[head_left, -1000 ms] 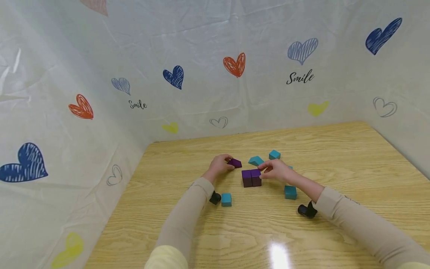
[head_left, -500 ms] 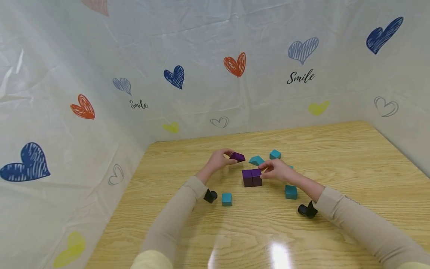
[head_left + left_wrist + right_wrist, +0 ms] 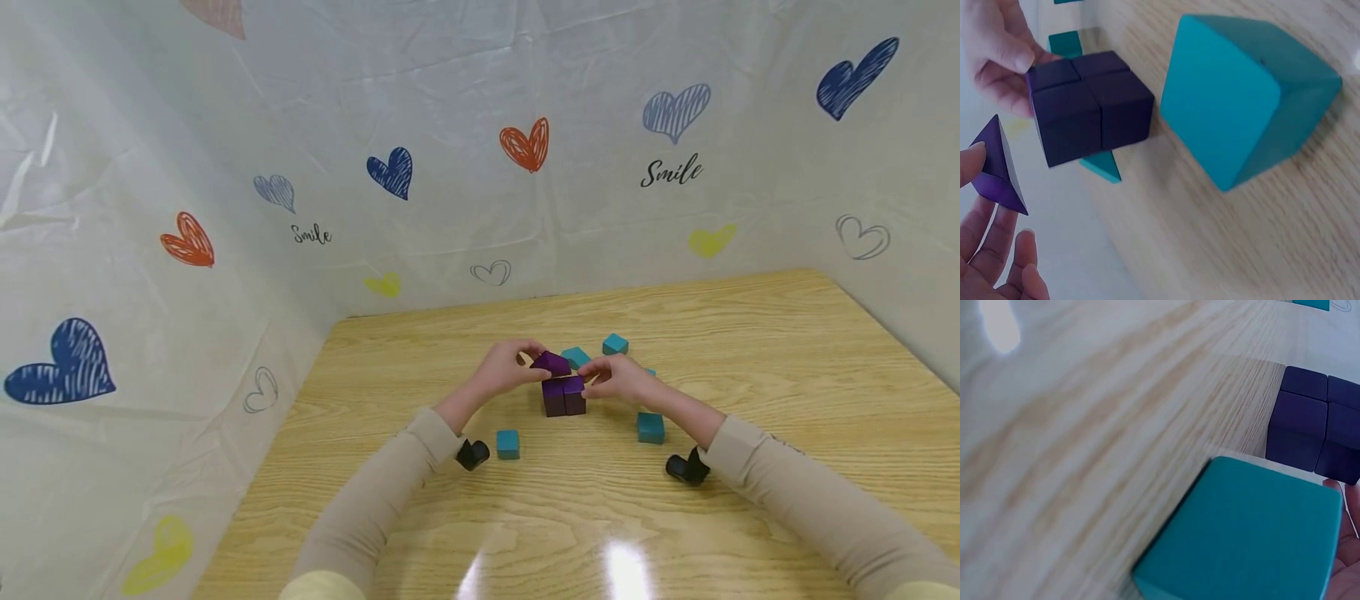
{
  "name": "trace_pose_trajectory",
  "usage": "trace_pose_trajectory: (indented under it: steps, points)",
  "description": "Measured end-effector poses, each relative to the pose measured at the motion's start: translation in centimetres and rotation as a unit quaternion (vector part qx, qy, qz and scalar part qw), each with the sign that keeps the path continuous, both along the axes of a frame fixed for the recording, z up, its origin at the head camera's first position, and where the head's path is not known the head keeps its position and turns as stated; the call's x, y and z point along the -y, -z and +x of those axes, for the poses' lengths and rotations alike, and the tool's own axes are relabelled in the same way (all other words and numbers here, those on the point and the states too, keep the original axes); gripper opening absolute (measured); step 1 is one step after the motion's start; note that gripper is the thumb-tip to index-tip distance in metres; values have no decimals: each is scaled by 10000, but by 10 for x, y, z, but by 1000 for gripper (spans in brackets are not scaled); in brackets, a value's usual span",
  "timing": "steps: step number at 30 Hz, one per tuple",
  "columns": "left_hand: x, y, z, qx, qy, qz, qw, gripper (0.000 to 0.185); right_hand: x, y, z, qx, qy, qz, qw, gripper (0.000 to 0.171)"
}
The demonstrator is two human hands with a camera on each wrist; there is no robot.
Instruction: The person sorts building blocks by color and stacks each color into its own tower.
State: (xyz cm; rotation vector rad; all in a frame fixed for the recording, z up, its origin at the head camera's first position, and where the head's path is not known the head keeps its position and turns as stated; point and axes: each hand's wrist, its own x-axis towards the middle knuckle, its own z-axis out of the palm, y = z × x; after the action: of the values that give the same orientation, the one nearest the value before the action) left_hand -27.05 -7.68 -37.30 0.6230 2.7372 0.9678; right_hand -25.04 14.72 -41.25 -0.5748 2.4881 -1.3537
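Note:
A dark purple block cluster (image 3: 564, 397) stands on the wooden table (image 3: 750, 350); it shows as a square of cubes (image 3: 1088, 106) in the left wrist view and also appears in the right wrist view (image 3: 1313, 422). My left hand (image 3: 534, 365) pinches a purple wedge (image 3: 552, 362) just above the cluster's left top edge; the wedge (image 3: 997, 169) sits between my thumb and fingers (image 3: 994, 244). My right hand (image 3: 600, 379) grips the cluster's right upper side, its fingers (image 3: 1000, 59) curled on it.
Teal cubes lie around: one front left (image 3: 507, 443), one front right (image 3: 650, 427), one behind (image 3: 615, 343), plus a teal wedge (image 3: 576, 357). A plastic sheet with hearts (image 3: 525, 146) walls the table at the back and sides.
My left hand has lifted the purple wedge off the table and carried it right, up to the purple cluster. My right hand has stayed on the cluster.

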Motion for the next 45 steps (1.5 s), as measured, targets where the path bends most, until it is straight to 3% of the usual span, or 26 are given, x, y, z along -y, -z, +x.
trace_pose_trajectory:
  steps: [8, 31, 38, 45]
  points:
    - [-10, 4, 8, -84, 323, -117, 9994, 34, 0, 1, 1, 96, 7, -46, 9999, 41]
    - [-17, 10, 15, 97, 45, -182, 9998, 36, -1, 0, 2, 35, 8, -10, 10000, 40]
    - [-12, 15, 16, 42, 183, -293, 9994, 51, -1, -2, 3, -72, 7, -5, 10000, 41]
    - [-5, 19, 18, 29, 123, -264, 9996, 46, -1, -2, 2, -285, -85, 50, 9995, 44]
